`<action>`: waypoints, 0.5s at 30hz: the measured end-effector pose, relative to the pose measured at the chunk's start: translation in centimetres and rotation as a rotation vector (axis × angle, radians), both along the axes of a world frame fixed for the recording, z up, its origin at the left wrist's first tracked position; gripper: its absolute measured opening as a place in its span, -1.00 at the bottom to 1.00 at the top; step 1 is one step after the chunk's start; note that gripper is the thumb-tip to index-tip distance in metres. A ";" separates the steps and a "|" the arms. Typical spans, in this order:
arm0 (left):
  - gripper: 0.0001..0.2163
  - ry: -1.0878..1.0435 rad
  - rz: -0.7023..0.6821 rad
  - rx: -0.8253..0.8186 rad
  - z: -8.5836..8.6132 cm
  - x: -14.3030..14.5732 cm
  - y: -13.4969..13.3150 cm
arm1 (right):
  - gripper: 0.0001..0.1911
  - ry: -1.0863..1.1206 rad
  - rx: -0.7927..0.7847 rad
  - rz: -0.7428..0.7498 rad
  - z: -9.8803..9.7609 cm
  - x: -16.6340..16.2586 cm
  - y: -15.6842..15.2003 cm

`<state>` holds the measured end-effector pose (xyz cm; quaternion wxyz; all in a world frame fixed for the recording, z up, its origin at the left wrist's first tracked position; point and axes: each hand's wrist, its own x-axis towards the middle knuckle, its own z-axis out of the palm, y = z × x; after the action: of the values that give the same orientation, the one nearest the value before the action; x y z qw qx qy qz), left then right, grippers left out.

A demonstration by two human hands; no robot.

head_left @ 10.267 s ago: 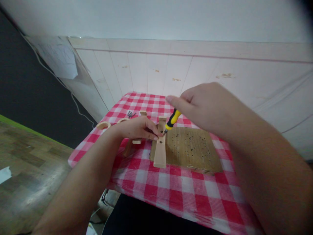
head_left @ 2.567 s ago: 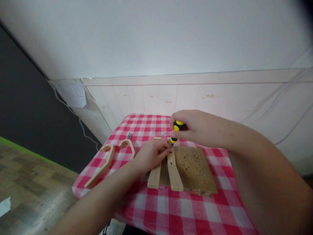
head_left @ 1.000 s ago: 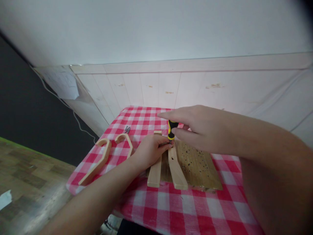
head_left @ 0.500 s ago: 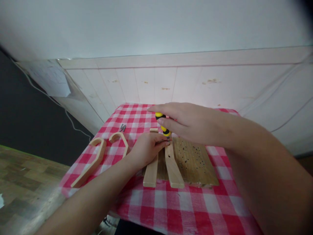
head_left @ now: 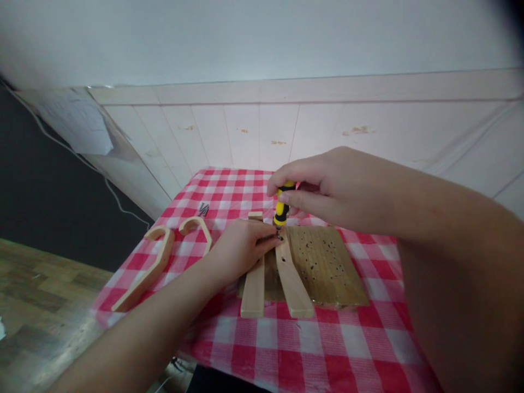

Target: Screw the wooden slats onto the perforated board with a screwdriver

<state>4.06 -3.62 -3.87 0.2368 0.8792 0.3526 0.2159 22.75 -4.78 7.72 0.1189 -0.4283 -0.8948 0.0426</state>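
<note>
Your right hand (head_left: 323,188) grips a yellow-and-black screwdriver (head_left: 281,210), its tip pointing down at the far hole of a slim wooden piece (head_left: 292,284). Your left hand (head_left: 239,248) reaches in from eight o'clock, fingers just beside that tip; what they pinch is too small to tell. From the tip, a pitted board (head_left: 327,262) spreads toward four o'clock, beneath the piece. A straight wooden bar (head_left: 254,289) lies at seven, two hooked pieces (head_left: 156,263) at nine, loose screws (head_left: 203,209) at ten.
</note>
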 end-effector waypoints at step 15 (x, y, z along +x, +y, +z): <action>-0.82 0.086 0.010 0.025 0.0 0.4 0.0 | -0.73 -0.038 -0.010 -0.029 -0.3 -0.7 -0.3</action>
<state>4.44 -3.65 -3.87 0.2094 0.8889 0.3640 0.1834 22.08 -5.12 7.45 0.1002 -0.4426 -0.8903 0.0373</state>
